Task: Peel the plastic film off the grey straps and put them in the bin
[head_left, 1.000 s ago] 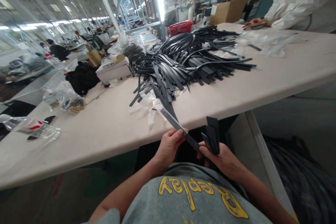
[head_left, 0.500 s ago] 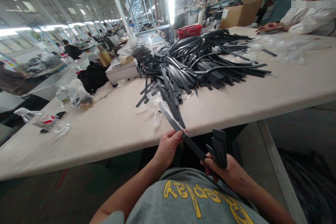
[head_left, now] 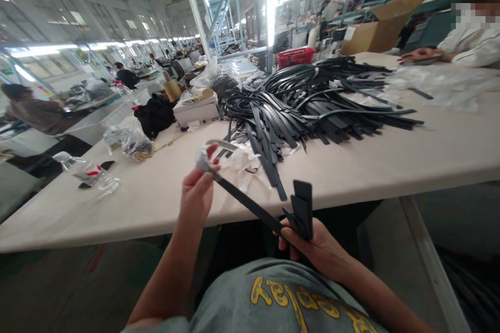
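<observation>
A dark flat strap (head_left: pixel 248 204) runs taut between my two hands, just over the table's front edge. My left hand (head_left: pixel 198 187) pinches its far end, where a pale, blurred piece curls above the fingers; I cannot make out whether it is film or the strap's shiny side. Closed around the strap's near part is my right hand (head_left: pixel 308 242), which also grips several short dark strap ends (head_left: pixel 302 205) standing up from the fist. Beyond my hands lies a big heap of dark straps (head_left: pixel 273 114), with one bundle's ends pointing toward me.
Crumpled white film (head_left: pixel 246 161) lies on the table (head_left: pixel 156 203). To the left are a plastic bottle (head_left: pixel 88 170), a bag of small parts (head_left: pixel 136 140), a black bag (head_left: pixel 155 114) and a white box (head_left: pixel 196 109). A red basket (head_left: pixel 296 56) stands behind the heap. A co-worker (head_left: pixel 469 47) sits at far right.
My left hand has moved left and up along the strap, toward its far end. My right hand keeps its grip. The view has shifted slightly.
</observation>
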Action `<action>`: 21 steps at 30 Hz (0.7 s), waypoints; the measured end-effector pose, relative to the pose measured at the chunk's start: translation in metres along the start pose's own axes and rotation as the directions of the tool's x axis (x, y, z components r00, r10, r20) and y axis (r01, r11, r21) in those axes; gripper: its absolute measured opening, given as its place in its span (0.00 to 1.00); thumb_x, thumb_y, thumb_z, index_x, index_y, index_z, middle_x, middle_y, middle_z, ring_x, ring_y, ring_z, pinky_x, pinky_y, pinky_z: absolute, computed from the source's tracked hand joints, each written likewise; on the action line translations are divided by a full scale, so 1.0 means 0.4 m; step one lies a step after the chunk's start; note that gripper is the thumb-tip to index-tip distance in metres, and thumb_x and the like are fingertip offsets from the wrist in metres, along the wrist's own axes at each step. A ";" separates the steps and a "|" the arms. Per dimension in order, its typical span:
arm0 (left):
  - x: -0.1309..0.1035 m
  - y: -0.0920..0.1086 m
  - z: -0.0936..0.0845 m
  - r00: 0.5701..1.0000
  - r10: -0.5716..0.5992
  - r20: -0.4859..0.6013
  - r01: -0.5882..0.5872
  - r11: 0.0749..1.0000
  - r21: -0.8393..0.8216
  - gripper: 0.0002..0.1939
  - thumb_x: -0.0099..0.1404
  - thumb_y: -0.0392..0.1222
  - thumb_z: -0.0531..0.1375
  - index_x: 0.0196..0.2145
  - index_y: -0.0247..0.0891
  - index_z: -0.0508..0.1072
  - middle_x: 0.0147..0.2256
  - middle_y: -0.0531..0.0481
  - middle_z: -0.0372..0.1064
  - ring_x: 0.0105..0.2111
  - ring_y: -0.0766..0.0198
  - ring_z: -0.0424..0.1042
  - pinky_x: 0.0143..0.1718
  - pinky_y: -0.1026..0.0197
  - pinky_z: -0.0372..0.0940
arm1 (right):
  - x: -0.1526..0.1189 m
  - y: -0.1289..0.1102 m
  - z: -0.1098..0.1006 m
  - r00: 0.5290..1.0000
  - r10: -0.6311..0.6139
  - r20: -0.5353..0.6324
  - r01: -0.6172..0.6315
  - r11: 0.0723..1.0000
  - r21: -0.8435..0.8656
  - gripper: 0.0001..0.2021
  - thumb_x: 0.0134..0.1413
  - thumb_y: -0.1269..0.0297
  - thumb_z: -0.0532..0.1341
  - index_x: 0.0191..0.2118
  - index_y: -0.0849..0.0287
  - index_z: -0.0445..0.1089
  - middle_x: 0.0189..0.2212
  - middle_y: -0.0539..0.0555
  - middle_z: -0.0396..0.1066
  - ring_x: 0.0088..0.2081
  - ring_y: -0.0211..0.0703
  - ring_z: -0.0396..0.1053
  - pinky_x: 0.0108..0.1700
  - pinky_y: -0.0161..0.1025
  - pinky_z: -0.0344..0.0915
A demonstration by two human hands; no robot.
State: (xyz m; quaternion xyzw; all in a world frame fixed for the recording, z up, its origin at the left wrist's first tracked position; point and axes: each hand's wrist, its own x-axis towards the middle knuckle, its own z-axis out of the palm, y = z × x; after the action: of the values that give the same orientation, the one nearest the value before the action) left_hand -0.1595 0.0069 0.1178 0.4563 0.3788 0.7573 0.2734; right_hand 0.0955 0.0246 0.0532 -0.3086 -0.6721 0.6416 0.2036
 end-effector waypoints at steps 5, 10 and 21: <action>-0.019 0.036 -0.123 0.932 0.186 -0.311 -0.165 0.982 0.092 0.06 0.55 0.44 0.69 0.33 0.47 0.81 0.57 0.52 0.70 0.64 0.55 0.58 0.60 0.54 0.57 | 0.062 0.007 0.056 0.992 0.014 0.129 -0.013 1.000 -0.012 0.22 0.59 0.42 0.57 0.35 0.60 0.68 0.26 0.51 0.71 0.22 0.36 0.67 0.24 0.32 0.64; -0.123 -0.058 -0.198 0.776 -0.356 -0.521 0.258 0.932 -0.252 0.14 0.45 0.46 0.75 0.29 0.39 0.80 0.33 0.51 0.79 0.33 0.66 0.77 0.36 0.66 0.69 | 0.100 0.030 0.083 0.978 0.082 0.192 -0.048 0.983 -0.177 0.25 0.59 0.40 0.54 0.28 0.60 0.67 0.23 0.50 0.68 0.21 0.36 0.66 0.23 0.32 0.60; -0.316 -0.164 -0.133 0.534 -0.778 -0.331 0.635 0.627 -0.451 0.20 0.42 0.48 0.76 0.30 0.33 0.78 0.24 0.52 0.73 0.23 0.72 0.69 0.27 0.69 0.64 | 0.065 0.114 0.063 0.959 0.249 0.134 -0.174 0.892 -0.416 0.26 0.59 0.39 0.50 0.24 0.57 0.60 0.18 0.49 0.65 0.19 0.37 0.61 0.22 0.33 0.57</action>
State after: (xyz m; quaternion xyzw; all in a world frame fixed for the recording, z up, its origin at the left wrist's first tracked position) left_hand -0.1477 -0.0694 -0.0133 0.0069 0.4789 0.7132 0.5118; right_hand 0.0667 0.0231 0.0027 -0.3548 -0.7671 0.5344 0.0019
